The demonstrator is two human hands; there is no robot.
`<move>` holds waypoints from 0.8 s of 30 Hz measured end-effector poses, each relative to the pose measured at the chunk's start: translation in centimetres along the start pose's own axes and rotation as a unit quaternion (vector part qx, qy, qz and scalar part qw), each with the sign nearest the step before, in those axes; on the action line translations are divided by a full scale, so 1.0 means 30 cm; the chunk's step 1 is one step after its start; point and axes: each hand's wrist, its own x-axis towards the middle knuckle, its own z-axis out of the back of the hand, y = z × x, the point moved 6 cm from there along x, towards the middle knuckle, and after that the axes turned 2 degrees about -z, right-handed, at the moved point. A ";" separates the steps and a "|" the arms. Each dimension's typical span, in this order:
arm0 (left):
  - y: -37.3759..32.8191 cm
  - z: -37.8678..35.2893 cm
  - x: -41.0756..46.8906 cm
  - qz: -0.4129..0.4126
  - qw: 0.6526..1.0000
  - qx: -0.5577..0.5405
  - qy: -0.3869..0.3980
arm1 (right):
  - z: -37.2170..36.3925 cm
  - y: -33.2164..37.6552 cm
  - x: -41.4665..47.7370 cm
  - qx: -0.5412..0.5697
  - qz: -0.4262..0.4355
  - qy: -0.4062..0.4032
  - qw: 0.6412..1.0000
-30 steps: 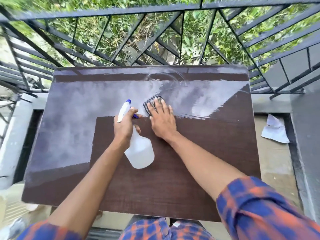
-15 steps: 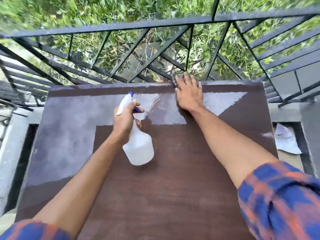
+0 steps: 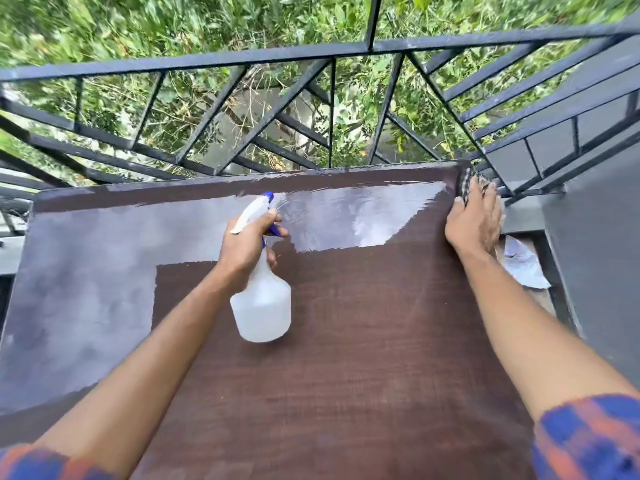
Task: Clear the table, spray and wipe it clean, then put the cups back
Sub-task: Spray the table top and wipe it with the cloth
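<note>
I see the spray bottle [image 3: 261, 306] in the left hand [image 3: 242, 251] at the tabletop's [image 3: 363, 375] middle. The right hand [image 3: 474, 220] lies on the cloth [image 3: 467, 183] at its far right corner, with the railing [image 3: 207, 60] just behind.

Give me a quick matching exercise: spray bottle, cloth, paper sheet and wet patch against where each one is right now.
1 spray bottle
2 cloth
3 paper sheet
4 wet patch

A off the right edge of the table
B far right corner, under the right hand
C in the left hand
D far part of the table

Pairs: 1-C, 2-B, 3-A, 4-D
</note>
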 end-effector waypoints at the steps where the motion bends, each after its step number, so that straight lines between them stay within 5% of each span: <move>1: -0.001 0.002 -0.003 0.001 1.000 -0.002 0.004 | -0.008 0.006 -0.027 0.002 -0.020 -0.004 1.000; 5: -0.003 0.009 -0.017 0.006 1.000 -0.011 0.008 | -0.080 0.155 -0.161 -0.008 -0.016 0.006 1.000; 9: -0.002 0.015 -0.028 0.010 1.000 -0.008 -0.001 | -0.217 0.461 -0.377 -0.012 0.148 0.082 0.986; 13: -0.017 -0.005 -0.046 0.007 1.000 -0.016 -0.005 | -0.330 0.684 -0.612 -0.049 0.368 0.170 0.913; 16: -0.038 -0.029 -0.051 0.004 1.000 -0.019 -0.006 | -0.324 0.694 -0.579 -0.063 0.427 0.195 0.881; 18: -0.047 -0.043 -0.052 0.006 1.000 -0.017 -0.002 | -0.288 0.638 -0.467 -0.062 0.402 0.188 0.894; 24: -0.052 -0.089 -0.068 0.004 1.000 -0.007 0.018 | -0.052 0.215 0.012 -0.054 0.141 0.103 0.983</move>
